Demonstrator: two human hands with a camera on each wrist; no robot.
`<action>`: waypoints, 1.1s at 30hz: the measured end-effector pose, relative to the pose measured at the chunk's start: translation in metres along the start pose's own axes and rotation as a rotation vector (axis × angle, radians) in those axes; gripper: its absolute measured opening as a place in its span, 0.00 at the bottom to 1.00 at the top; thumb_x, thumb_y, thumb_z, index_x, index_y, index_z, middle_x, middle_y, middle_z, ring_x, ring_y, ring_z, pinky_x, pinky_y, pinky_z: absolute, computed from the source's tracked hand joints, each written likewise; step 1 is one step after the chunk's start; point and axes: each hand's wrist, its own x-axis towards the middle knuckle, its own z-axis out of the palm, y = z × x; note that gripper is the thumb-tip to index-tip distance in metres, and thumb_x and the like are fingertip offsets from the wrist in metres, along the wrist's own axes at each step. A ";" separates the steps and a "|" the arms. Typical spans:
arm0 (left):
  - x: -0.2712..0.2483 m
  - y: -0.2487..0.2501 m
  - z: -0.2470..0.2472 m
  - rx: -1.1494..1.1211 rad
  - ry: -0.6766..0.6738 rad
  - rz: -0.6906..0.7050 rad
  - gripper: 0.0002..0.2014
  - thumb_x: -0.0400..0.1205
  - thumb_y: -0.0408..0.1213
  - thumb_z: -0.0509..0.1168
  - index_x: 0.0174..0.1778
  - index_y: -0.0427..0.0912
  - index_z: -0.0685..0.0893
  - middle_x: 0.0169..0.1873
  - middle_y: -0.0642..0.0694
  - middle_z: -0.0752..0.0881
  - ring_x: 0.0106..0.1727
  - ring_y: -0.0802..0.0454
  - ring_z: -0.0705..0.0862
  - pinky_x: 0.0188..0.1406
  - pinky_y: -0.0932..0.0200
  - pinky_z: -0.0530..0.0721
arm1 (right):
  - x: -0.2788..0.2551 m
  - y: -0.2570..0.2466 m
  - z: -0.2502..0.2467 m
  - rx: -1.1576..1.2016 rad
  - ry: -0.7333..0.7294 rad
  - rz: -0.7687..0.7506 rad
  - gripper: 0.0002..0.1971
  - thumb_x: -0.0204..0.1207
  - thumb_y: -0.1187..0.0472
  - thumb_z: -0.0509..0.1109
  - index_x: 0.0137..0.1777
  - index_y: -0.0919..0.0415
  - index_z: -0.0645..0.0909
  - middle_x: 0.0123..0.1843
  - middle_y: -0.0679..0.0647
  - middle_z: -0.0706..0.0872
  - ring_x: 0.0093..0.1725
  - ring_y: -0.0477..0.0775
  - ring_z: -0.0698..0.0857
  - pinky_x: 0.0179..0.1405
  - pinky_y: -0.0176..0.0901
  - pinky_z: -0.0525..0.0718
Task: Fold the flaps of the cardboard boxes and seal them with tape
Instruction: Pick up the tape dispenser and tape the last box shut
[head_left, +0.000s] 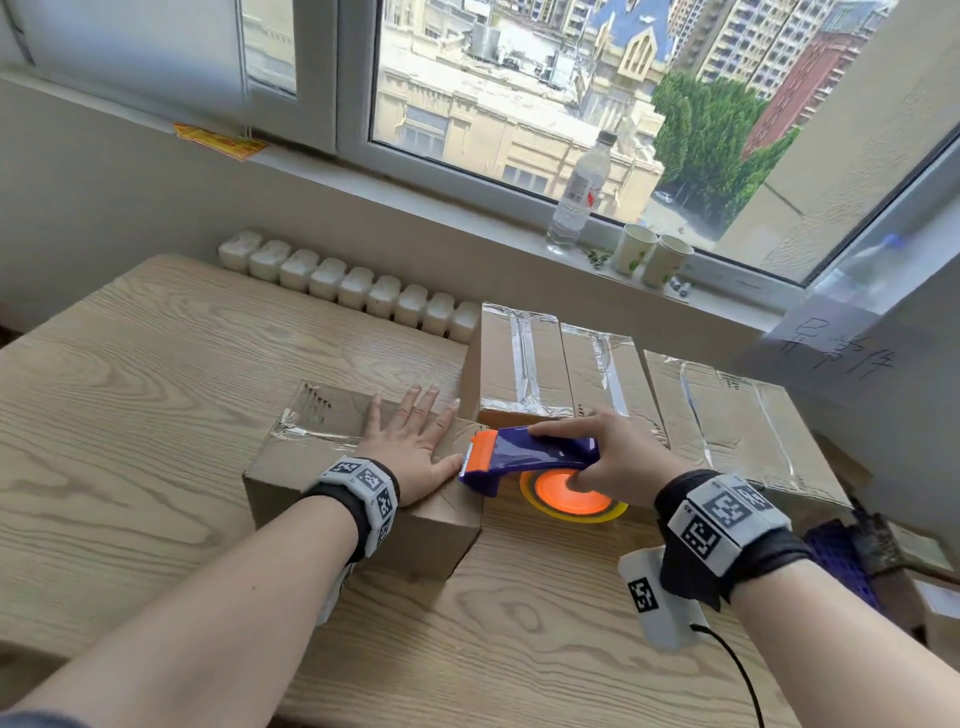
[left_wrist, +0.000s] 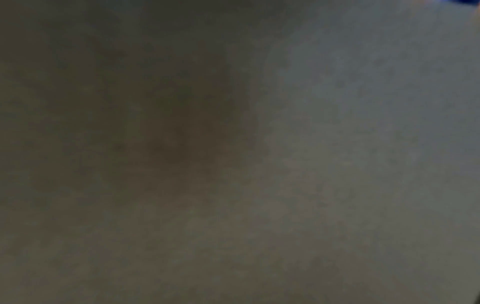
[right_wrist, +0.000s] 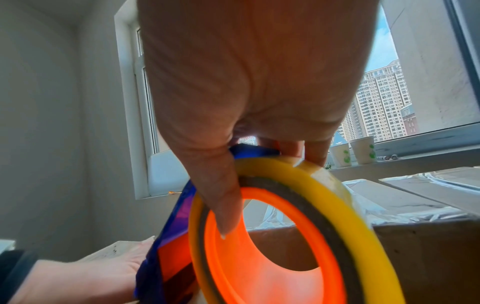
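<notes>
— Where's the work?
— Small cardboard box (head_left: 363, 483) on the wooden surface (head_left: 156, 364), flaps down, clear tape already along the left part of the top seam. Taped boxes (head_left: 597, 374) stacked just behind and to the right.

— And the grips?
— Left hand (head_left: 410, 447) flat on the box top, fingers spread and straight, pressing the flaps shut. Left wrist view dark and blurred, nothing to read there. Right hand (head_left: 613, 457) wrapped round the purple tape dispenser (head_left: 535, 454), thumb hooked into the orange core of the yellow tape roll (right_wrist: 298, 226). Orange cutter end touching the right edge of the box top, just beside the left thumb.

— How to handle it?
— Probably light and hollow, so likely to slide or cave under a hard pull. Best held down with a flat palm near the seam, not squeezed at the sides. Corrugated board stiff along the edges, softer mid-flap. Tape thin and clingy, prone to wrinkling, as on the finished boxes.

— Stage?
— Looks like the end of a strip, cutting still to do.
</notes>
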 end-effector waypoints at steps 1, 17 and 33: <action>0.001 0.005 0.000 0.003 -0.001 0.010 0.33 0.83 0.64 0.38 0.81 0.58 0.33 0.82 0.52 0.31 0.81 0.53 0.30 0.75 0.33 0.28 | 0.000 0.003 0.001 0.014 -0.001 0.001 0.34 0.67 0.69 0.74 0.68 0.34 0.77 0.45 0.42 0.74 0.47 0.47 0.75 0.36 0.29 0.68; 0.005 0.010 0.005 0.001 0.010 -0.003 0.31 0.83 0.64 0.38 0.80 0.62 0.34 0.82 0.58 0.34 0.82 0.56 0.31 0.77 0.37 0.28 | -0.009 0.032 0.004 0.178 -0.007 -0.065 0.35 0.67 0.71 0.76 0.66 0.32 0.77 0.47 0.34 0.76 0.48 0.44 0.79 0.40 0.26 0.76; 0.007 0.015 0.005 -0.005 0.006 -0.021 0.33 0.82 0.66 0.37 0.81 0.62 0.35 0.82 0.59 0.34 0.82 0.57 0.31 0.76 0.38 0.26 | -0.026 0.076 0.004 -0.002 0.000 0.044 0.36 0.68 0.73 0.68 0.67 0.32 0.77 0.50 0.49 0.75 0.53 0.51 0.77 0.52 0.38 0.73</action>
